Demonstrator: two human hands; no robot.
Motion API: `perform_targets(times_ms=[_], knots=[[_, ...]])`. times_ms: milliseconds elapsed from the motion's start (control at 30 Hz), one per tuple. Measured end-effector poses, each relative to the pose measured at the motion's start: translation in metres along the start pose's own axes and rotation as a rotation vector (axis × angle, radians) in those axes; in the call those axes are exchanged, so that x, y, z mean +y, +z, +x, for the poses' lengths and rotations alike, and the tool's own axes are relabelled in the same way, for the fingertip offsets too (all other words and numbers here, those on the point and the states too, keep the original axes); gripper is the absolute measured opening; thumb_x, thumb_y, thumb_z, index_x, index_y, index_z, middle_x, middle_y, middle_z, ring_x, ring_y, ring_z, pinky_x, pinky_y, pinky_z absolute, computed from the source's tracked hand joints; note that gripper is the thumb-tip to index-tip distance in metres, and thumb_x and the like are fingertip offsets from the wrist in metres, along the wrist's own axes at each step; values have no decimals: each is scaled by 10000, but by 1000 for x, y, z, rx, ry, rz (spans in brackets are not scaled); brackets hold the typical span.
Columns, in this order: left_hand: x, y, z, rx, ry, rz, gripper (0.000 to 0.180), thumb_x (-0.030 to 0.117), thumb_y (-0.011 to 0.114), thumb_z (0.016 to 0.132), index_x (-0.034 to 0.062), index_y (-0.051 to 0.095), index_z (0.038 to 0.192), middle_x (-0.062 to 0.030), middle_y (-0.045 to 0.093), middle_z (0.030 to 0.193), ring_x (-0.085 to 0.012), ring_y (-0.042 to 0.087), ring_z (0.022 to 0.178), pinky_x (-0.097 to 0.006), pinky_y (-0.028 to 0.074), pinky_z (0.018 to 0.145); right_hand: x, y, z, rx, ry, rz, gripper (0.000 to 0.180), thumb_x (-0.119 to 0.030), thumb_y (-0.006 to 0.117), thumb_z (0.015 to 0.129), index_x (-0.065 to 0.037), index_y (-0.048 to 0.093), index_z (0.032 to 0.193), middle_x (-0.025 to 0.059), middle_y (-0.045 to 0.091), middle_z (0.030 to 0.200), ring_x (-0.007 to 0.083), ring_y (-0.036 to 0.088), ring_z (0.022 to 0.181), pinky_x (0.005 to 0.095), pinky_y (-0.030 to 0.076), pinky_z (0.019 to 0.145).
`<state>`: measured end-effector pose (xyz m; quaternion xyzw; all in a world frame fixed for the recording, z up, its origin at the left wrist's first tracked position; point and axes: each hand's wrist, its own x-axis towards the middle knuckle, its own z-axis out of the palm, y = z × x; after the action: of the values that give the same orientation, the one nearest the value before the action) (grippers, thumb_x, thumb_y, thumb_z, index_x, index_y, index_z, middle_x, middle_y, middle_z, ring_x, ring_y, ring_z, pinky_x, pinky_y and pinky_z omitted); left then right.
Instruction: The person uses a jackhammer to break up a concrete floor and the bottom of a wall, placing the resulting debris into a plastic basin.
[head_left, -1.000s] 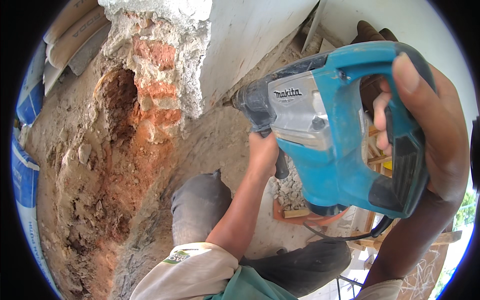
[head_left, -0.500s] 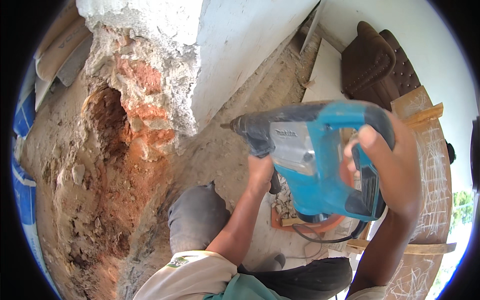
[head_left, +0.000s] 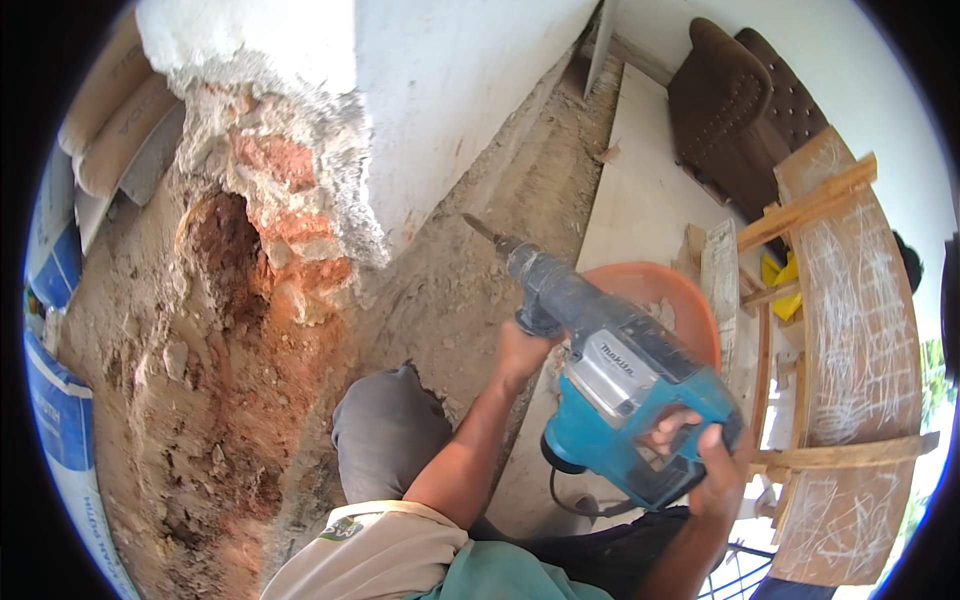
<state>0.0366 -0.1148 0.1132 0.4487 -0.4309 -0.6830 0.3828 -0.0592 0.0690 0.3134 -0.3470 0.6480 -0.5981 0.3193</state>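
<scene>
Beside broken brick wall (head_left: 290,200) — dusty rubble floor (head_left: 200,420).

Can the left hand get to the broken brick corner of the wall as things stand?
Probably not right now. The left hand is wrapped around the front grip of the blue demolition hammer, so it is occupied. The path itself looks free: only bare dirt floor lies between it and the broken brick corner.

Building site inside a house under renovation. White plastered wall (head_left: 450,90) broken open at its corner, red brick (head_left: 275,165) and mortar exposed; trench of loose reddish earth and rubble (head_left: 200,400) along its foot; dusty bare floor (head_left: 640,200); cement sacks (head_left: 105,110) stacked at left; rough timber frames (head_left: 840,330) at right; brown upholstered chairs (head_left: 740,110) pushed aside; blue rotary hammer (head_left: 620,400) in use.
</scene>
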Motion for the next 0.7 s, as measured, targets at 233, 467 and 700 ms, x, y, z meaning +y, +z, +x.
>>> perform_targets(times_ms=[233,467,700], knots=[[-49,-27,9,-59,64,321,363,241,845,670,-8,686,882,-130,705,798,-168,667,737,-326,503,672,80,-2,-46,284,99,163,330,-290,668,885,23,599,963,121,647,772,192,629,655,319,524,604],[-50,-41,7,-151,12,893,400,313,805,665,34,712,936,-193,702,880,-354,678,865,-408,519,739,136,2,-81,476,318,404,394,-419,601,926,-32,534,910,143,625,789,238,623,644,353,519,588],[-34,-47,2,-181,-133,1146,432,347,797,671,75,726,999,-172,706,963,-334,673,937,-418,515,788,176,-12,-73,413,501,618,455,-523,547,931,-74,480,905,141,616,803,268,626,677,369,520,600]])
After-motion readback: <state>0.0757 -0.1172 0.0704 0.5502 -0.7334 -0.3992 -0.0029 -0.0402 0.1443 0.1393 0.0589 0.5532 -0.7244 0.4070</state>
